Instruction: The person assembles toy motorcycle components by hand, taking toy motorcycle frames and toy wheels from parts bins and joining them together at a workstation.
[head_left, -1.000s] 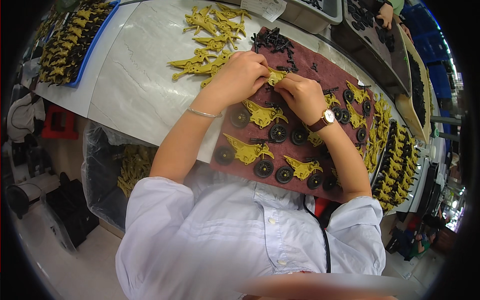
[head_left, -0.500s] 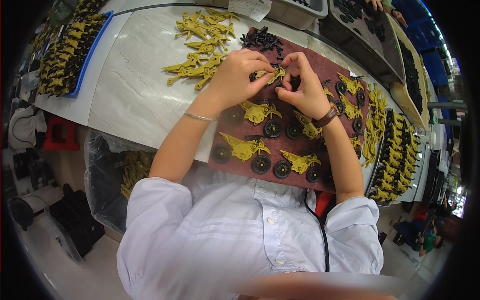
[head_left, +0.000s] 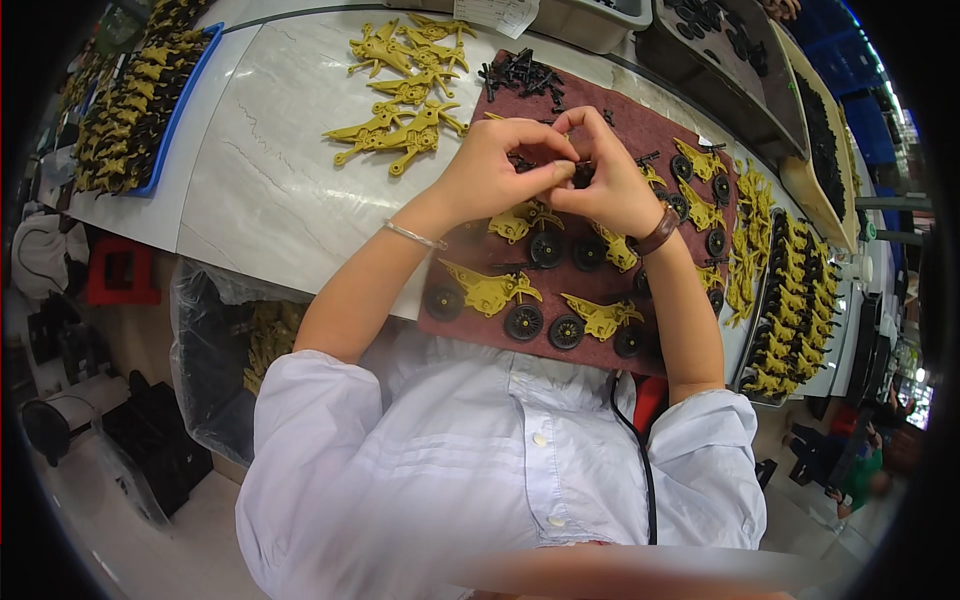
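Note:
My left hand (head_left: 505,168) and my right hand (head_left: 605,172) meet over the far part of a maroon mat (head_left: 455,325), fingertips pinched together. Whatever they hold is mostly hidden; only dark bits show between the fingers. Below my wrists lie yellow toy motorcycle bodies (head_left: 488,290) with black spoked wheels (head_left: 523,322) beside them, some with a thin black part at the top. A heap of small black parts (head_left: 522,78) sits at the mat's far edge, beyond my left hand. Left of it, bare yellow bodies (head_left: 405,135) are spread on the pale tabletop (head_left: 270,130).
A blue tray (head_left: 190,110) of yellow-and-black pieces stands far left. Grey bins (head_left: 725,85) holding black parts line the far side. On the right are loose yellow parts (head_left: 748,240) and a packed tray of pieces (head_left: 790,310). Another person's hand (head_left: 781,8) shows at the top.
My fingertips have drawn together and slightly down. The yellow body seen between them earlier is now hidden from view there. The other person's hand has moved up toward the frame's edge.

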